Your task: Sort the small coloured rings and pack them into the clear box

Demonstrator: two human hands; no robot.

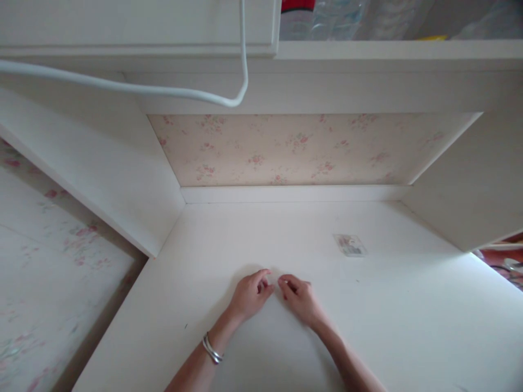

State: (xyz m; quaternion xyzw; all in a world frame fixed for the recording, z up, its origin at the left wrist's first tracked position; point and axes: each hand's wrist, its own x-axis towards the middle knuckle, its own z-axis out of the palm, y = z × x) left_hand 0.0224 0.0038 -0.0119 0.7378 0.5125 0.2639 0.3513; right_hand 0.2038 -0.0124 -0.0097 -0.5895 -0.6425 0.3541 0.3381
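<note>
left hand (250, 294): fingers curled, tips parted | right hand (300, 299): fingers curled, can't tell if closed | clear packet (350, 245): flat on desk (408, 305), beyond right hand, gap to back lip (294, 194) and right panel (466, 185)

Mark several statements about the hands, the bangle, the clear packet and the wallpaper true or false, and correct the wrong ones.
1. A silver bangle is on the wrist of the left hand. True.
2. The left hand is clasping the right hand. False: a small gap separates them.
3. A small clear packet lies on the white tabletop. True.
4. The packet is nearer the left hand than the right hand. False: it is nearer the right hand.
5. The wallpaper behind the tabletop has a floral pattern. True.
</note>
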